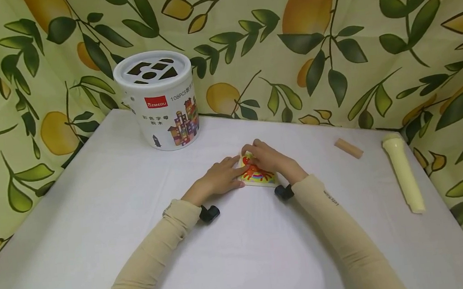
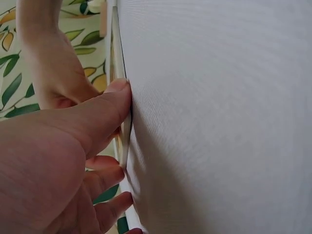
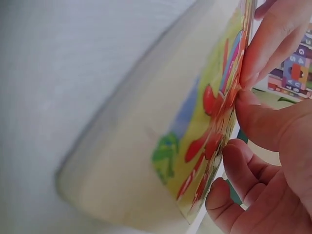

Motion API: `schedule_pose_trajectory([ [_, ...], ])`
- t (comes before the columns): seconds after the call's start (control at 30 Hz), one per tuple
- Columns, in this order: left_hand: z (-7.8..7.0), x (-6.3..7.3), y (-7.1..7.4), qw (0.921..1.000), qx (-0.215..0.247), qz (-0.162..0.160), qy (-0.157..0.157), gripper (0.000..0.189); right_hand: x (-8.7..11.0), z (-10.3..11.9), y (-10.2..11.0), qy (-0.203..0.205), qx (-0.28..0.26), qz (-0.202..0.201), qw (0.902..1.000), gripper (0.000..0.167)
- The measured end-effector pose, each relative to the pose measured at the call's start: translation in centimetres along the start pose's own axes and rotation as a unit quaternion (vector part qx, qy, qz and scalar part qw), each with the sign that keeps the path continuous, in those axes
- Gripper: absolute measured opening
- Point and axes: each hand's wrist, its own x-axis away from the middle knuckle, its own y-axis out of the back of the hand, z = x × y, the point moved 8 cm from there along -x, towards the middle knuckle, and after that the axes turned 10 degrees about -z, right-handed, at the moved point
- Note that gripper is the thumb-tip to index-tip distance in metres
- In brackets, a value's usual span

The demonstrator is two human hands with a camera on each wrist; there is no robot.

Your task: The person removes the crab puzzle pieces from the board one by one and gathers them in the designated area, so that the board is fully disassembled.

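A small flat wooden board with a red crab picture (image 1: 257,175), like a crab puzzle, lies on the white table. My left hand (image 1: 223,176) rests along its left side, fingers fairly straight. One finger reaches onto the picture, and the left thumb (image 2: 116,95) touches the board's edge. From the far right, my right hand (image 1: 271,156) bends over the board with curled fingers. Its thumb (image 3: 258,119) and fingertips (image 3: 233,156) hold at the picture side, close to the left hand's finger. I cannot tell whether they pinch a separate piece.
A white block bucket (image 1: 163,118) with a shape-cutout lid stands at the back left. Toward the right lie a small wooden block (image 1: 349,148) and a long cream-coloured stick (image 1: 404,175) with a rounded end. A fruit-patterned curtain (image 1: 244,5) hangs behind the table.
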Motion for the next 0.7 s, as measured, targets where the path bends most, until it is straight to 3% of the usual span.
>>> schedule_pose_trajectory([
  [0.33, -0.1, -0.1, 0.0, 1.0000, -0.003, -0.001, -0.003, 0.057, 0.0, -0.1, 0.0, -0.003, -0.045, -0.004, 0.9990, 0.030],
  [0.53, 0.0, -0.1, 0.0, 1.0000, -0.006, -0.004, -0.003, 0.057, -0.3, -1.3, 0.2, -0.058, -0.104, -0.029, 0.9925, 0.036],
  [0.7, 0.1, -0.2, -0.1, 0.9999, -0.010, -0.001, -0.003, 0.057, -0.5, -2.3, 0.6, -0.098, -0.149, -0.055, 0.9824, 0.023],
])
